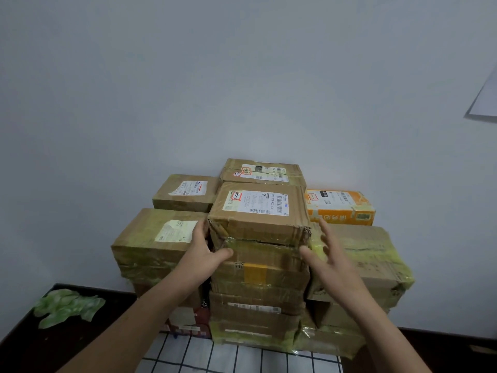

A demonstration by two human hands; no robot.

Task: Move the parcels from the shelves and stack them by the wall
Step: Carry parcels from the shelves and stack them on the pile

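Matt brown cardboard parcels point(258, 219) under glossy yellowed tape, paper labels point(255, 201).

I'm looking into what reads as a parcel storeroom: taped parcels point(259, 230) with shipping labels point(255, 201) stacked against a bare white wall point(188, 76), a checked mat point(242, 356) before that stack, dark floor point(32, 351) to its left.

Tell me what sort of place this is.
Probably a parcel storage or pickup room: taped cardboard parcels with shipping labels, stacked against a bare white wall, on a checked mat over a dark floor.
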